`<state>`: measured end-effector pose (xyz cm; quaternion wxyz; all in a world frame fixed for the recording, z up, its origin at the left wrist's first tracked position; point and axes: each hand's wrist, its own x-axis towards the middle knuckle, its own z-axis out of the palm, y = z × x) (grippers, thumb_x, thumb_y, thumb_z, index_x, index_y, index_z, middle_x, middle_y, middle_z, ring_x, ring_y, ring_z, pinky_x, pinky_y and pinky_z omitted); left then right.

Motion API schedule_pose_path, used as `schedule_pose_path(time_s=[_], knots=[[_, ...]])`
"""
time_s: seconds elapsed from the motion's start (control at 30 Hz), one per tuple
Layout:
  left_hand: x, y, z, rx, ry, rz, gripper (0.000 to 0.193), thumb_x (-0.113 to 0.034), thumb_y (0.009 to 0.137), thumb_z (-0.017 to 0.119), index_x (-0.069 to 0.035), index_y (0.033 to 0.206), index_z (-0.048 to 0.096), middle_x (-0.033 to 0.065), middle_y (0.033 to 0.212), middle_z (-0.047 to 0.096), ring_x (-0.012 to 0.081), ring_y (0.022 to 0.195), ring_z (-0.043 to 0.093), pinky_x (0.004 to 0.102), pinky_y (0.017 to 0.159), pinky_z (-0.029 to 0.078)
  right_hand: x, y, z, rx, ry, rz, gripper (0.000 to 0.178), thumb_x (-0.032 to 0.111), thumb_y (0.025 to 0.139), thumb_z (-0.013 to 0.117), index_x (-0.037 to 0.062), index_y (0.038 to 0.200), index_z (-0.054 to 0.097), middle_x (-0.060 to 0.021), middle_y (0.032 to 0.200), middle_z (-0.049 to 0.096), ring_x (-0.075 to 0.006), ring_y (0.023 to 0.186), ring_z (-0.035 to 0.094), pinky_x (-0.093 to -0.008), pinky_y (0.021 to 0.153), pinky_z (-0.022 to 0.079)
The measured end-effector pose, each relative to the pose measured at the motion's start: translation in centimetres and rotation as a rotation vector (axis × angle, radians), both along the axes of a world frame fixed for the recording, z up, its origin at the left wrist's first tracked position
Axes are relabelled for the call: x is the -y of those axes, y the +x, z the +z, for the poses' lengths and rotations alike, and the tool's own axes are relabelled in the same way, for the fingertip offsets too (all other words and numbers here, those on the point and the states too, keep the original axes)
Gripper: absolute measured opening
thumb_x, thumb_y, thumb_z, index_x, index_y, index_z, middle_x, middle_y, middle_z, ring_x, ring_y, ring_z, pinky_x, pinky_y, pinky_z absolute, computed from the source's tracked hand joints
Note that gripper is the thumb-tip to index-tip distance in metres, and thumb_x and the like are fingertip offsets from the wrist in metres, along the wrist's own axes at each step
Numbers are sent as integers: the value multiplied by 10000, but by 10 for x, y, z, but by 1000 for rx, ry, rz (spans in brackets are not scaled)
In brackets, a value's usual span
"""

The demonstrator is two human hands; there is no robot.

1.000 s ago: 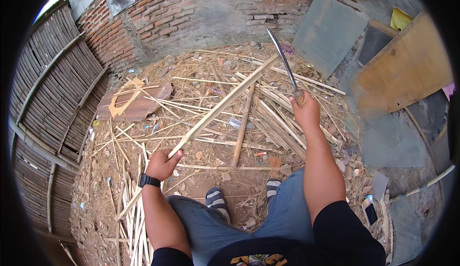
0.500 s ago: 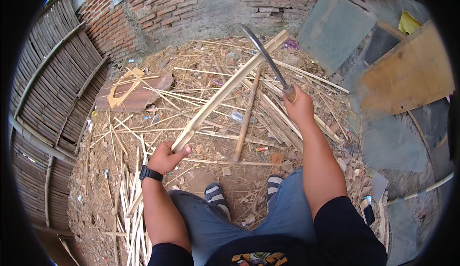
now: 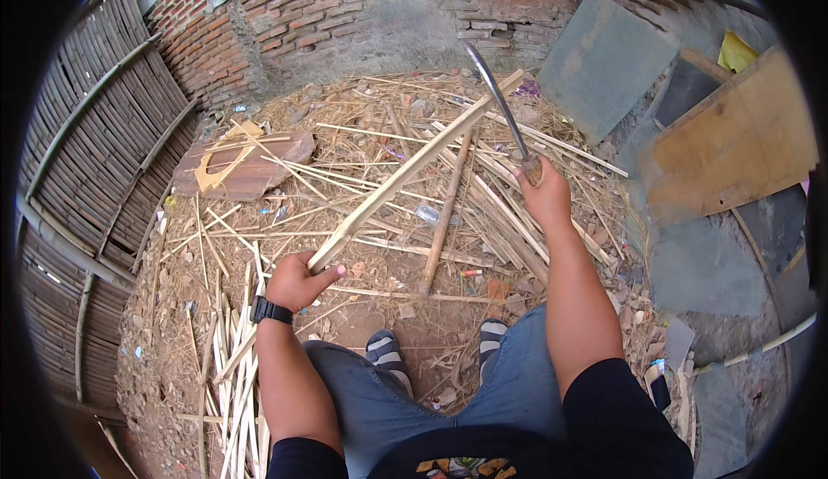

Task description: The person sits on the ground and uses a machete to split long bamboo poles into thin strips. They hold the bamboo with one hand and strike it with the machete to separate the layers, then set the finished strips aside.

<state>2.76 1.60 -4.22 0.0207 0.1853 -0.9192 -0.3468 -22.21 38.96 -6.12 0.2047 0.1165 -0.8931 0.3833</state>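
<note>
My left hand (image 3: 297, 284), with a dark watch on the wrist, is closed round the near end of a long split bamboo piece (image 3: 404, 175). The bamboo slants up and away to the right, above the littered ground. My right hand (image 3: 547, 196) grips the wooden handle of a sickle (image 3: 507, 113). Its dark, slightly curved blade points away from me, its tip bent to the left. In the picture the blade crosses close to the bamboo's far end; I cannot tell whether they touch.
A round pole (image 3: 448, 212) lies on the ground ahead, among scattered strips. Pale split strips (image 3: 241, 375) are heaped by my left leg. A brown sheet (image 3: 250, 169) lies far left. A bamboo fence (image 3: 78, 160), brick wall (image 3: 345, 13) and leaning boards (image 3: 729, 138) surround the spot.
The sickle has swung to the right and slightly down with my right hand. The bamboo's far end has dipped a little and the piece looks slightly rolled. My left hand keeps its grip.
</note>
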Motion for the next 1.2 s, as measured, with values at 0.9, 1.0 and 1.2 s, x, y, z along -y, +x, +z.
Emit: schedule_pose_path(time_s=[0.9,1.0,1.2], knots=[[17,-1,-2,-330,-414,162,405,-377,844,799,-1,809,654,167,608,600,305,538,578,417,556,464,27,36,17,39,140,83,370,316,862,750,78,1123,642,-177,829,709,-411,811,689,-496,724,541],[3,2,6,-283,-327,175,400,-371,850,796,-2,803,646,163,600,594,306,531,567,410,549,456,26,43,22,-116,277,245,351,246,809,775,98,1101,646,-162,834,698,-401,816,681,-499,735,535],[5,-1,8,-252,-389,131,447,-410,845,797,-2,750,639,164,581,586,310,513,560,412,537,451,6,18,19,-94,292,120,381,207,804,766,111,1156,657,-168,893,715,-392,850,690,-490,752,542]])
